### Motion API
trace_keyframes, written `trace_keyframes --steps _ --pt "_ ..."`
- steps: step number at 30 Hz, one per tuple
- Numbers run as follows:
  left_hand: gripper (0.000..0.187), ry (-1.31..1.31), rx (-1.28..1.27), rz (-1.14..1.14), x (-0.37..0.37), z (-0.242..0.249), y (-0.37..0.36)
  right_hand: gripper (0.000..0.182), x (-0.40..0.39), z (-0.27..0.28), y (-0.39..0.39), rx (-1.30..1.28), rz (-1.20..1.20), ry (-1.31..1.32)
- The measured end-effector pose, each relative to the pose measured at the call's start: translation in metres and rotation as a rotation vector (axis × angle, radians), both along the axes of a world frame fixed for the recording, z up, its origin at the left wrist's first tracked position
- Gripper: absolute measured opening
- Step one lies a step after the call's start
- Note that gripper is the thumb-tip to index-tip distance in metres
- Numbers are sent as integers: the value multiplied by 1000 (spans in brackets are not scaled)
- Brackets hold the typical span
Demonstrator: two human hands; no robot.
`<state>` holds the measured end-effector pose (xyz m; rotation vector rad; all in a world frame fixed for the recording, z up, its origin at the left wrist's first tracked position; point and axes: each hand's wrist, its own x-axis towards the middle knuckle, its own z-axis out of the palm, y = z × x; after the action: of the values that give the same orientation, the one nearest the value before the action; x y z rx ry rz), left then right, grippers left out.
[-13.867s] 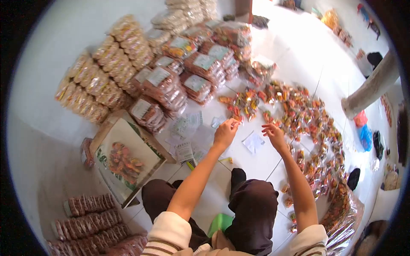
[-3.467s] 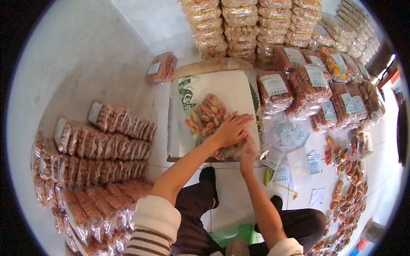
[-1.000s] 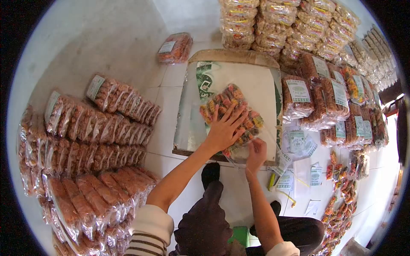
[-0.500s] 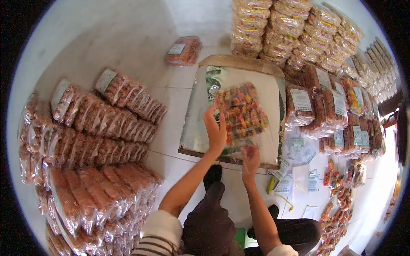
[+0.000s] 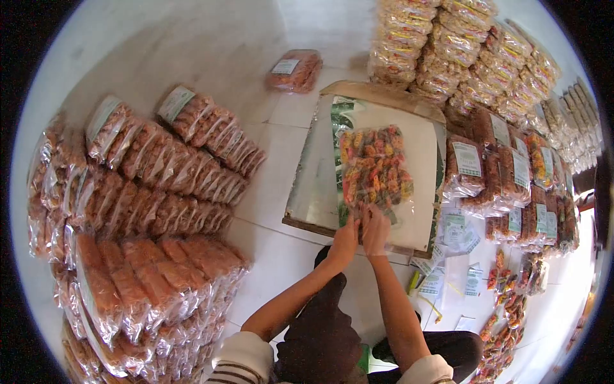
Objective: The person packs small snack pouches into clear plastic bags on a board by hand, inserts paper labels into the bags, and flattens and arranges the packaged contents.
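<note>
A clear plastic bag of colourful snack pieces (image 5: 377,163), red, yellow and brown, lies flat on a white-topped board (image 5: 419,211). Both hands are together at the near end of the bag. My left hand (image 5: 347,237) is closed there, its fingers pinching the plastic edge. Right beside it, my right hand (image 5: 375,232) is also closed on the same edge, and the two sets of fingertips nearly touch. The exact fold of plastic between the fingers is too small to make out.
Stacked packs of brown snacks (image 5: 160,173) fill the left side. Tall stacks of pale packs (image 5: 409,38) rise at the back right. Labelled packs (image 5: 465,166), paper labels (image 5: 455,232) and a yellow-green cutter (image 5: 414,281) lie to the right. One pack (image 5: 294,72) sits beyond the board.
My left hand has come down from the bag's left side to its near end. My right hand has joined it there. The whole view has shifted slightly.
</note>
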<state>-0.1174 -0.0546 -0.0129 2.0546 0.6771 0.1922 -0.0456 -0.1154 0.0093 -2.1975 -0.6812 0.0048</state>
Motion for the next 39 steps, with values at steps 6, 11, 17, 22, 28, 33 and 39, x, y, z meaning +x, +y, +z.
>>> trace_keyframes --steps 6,11,17,22,28,33,39 --pt "50 -63 -70 153 -3 30 -3 17 2 -10 -6 71 115 -28" --pt "54 -87 52 86 -11 15 -13 21 3 -17 3 -91 34 48" --pt "59 -45 31 77 -13 27 8 14 -3 -31 -15 -97 132 -251" --pt "55 -410 85 361 25 38 37 31 -29 -17 -31 440 -359 49" --pt "42 -362 852 -248 87 67 62 48 -16 -16 -24 417 -253 190" --pt "43 -218 919 -364 100 56 44 48 -27 -15 -8 288 -206 -22" --pt "44 -141 980 -416 96 61 42 48 -20 -16 -11 89 -221 -79"
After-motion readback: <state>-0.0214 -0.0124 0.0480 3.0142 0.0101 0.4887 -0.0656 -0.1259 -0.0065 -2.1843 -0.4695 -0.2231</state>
